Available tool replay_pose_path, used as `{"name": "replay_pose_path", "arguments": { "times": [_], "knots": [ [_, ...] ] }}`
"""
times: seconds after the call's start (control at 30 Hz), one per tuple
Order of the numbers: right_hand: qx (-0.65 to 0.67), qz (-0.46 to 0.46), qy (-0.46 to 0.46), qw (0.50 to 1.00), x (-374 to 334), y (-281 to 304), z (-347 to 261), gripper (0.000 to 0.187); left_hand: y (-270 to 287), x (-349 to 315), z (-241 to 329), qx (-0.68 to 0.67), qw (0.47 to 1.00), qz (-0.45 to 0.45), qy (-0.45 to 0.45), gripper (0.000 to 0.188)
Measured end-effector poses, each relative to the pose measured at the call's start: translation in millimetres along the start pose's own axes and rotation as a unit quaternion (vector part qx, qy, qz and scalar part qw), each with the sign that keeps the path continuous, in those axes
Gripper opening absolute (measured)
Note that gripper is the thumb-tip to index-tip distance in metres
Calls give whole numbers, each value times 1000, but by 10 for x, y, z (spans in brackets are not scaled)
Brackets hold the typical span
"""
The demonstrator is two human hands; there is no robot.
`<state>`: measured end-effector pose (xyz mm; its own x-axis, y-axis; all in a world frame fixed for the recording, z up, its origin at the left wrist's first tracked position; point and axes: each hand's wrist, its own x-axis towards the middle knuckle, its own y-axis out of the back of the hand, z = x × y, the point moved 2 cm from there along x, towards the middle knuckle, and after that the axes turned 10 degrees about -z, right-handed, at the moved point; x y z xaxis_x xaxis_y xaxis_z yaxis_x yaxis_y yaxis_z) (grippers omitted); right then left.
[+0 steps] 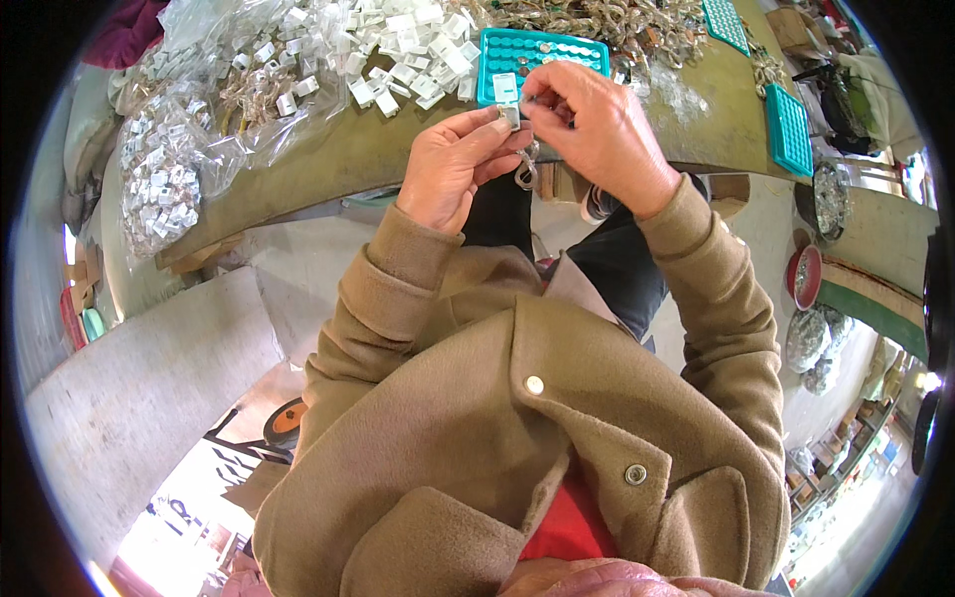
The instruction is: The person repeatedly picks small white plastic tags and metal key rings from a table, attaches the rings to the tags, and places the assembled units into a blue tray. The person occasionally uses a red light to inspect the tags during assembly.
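My left hand point(445, 167) is closed round a small white plastic case point(505, 90), held upright between thumb and fingers over the table's near edge. A thin looped cord point(526, 177) hangs below the case. Beside it, my right hand point(607, 127) is pinched, thumb and fingertips together at the case's right side; what they grip is too small to make out. Just behind both hands lies a turquoise tray point(486, 62) with rows of round pockets, some holding small shiny discs.
White plastic cases point(423, 45) are heaped on the table point(298, 179), left of the tray. Clear bags point(159, 189) of similar pieces sit farther left. Tangled cords point(637, 25) cover the back. More turquoise trays point(789, 129) lie at right, with a red bowl point(804, 277) lower down.
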<state>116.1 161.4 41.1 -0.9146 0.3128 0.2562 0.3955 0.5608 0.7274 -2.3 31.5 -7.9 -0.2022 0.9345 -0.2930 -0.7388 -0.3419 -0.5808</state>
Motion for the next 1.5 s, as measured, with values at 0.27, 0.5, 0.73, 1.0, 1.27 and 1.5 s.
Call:
{"name": "replay_pose_path", "arguments": {
  "times": [0.27, 0.5, 0.73, 1.0, 1.27, 1.5],
  "knots": [
    [-25, 20, 25, 999, -84, -157, -81, 10, -24, -58, 4, 71, 997, 11, -39, 33],
    [30, 31, -4, 999, -147, -191, -49, 8, -3, -46, -57, -34, 999, 9, -34, 29],
    [108, 98, -96, 985, 16, -69, 175, 12, 73, -20, -14, -25, 999, 34, -8, 22],
    [-169, 58, -42, 983, 69, -181, 338, 7, 72, -16, -83, -3, 999, 40, -3, 20],
    [-93, 53, -58, 993, 63, -51, 129, 8, 41, -20, -154, -88, 995, 41, -25, 27],
    [179, 10, -60, 982, -205, -234, -99, 9, -79, -39, -289, -103, 992, 31, -60, 16]
  ]
}}
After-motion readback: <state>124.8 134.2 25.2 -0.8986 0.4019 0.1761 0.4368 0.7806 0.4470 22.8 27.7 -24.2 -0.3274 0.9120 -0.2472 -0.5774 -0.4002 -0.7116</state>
